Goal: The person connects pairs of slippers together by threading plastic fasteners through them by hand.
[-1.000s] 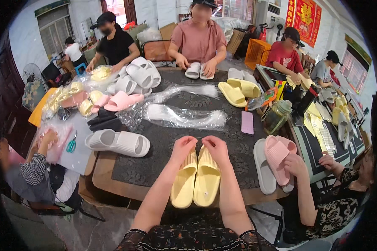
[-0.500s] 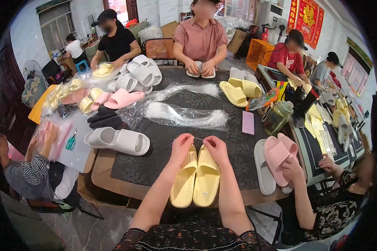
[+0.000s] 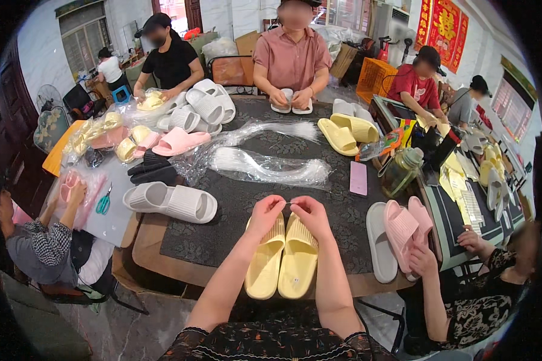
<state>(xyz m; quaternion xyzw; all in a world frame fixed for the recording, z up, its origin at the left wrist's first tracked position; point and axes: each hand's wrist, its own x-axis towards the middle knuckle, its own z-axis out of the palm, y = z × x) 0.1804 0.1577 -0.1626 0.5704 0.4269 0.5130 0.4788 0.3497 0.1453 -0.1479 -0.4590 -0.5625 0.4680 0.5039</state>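
A pair of pale yellow ribbed slippers (image 3: 283, 259) lies side by side on the dark patterned table cover (image 3: 223, 234) in front of me. My left hand (image 3: 266, 215) and my right hand (image 3: 310, 215) rest over the toe ends, fingertips pinched close together on a thin clear plastic tie (image 3: 289, 204) stretched between them. The slippers' heels point toward me at the table's near edge.
Bundles of clear plastic ties (image 3: 265, 165) lie mid-table. A white slipper pair (image 3: 171, 201) sits to the left, yellow slippers (image 3: 346, 132) at the far right, a pink phone (image 3: 358, 177) nearby. A person at right holds pink slippers (image 3: 403, 231). Other people work around the table.
My hands stay over the yellow slippers' toes, fingers now pinched closer together on the tie. The person opposite keeps handling white slippers.
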